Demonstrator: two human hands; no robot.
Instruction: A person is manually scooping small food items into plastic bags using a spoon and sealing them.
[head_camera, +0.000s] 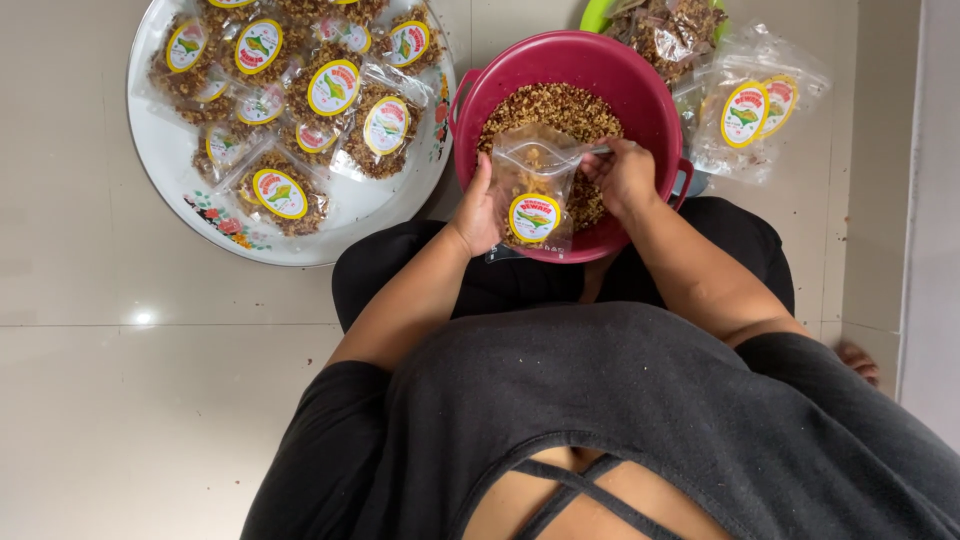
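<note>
A red plastic basin (640, 80) sits in front of me, holding a brown crumbly snack mix (560, 108). My left hand (477, 210) holds a small clear pouch (533, 185) with a round yellow sticker upright over the basin; some mix lies in its bottom. My right hand (622, 172) is closed around a metal spoon (600, 150) whose tip reaches into the pouch's open mouth.
A large round white tray (345, 215) with a floral rim lies at the upper left, covered with several filled, stickered pouches. More clear stickered pouches (750, 110) lie to the right of the basin, beside a green plate (598, 14). Pale floor tiles surround everything.
</note>
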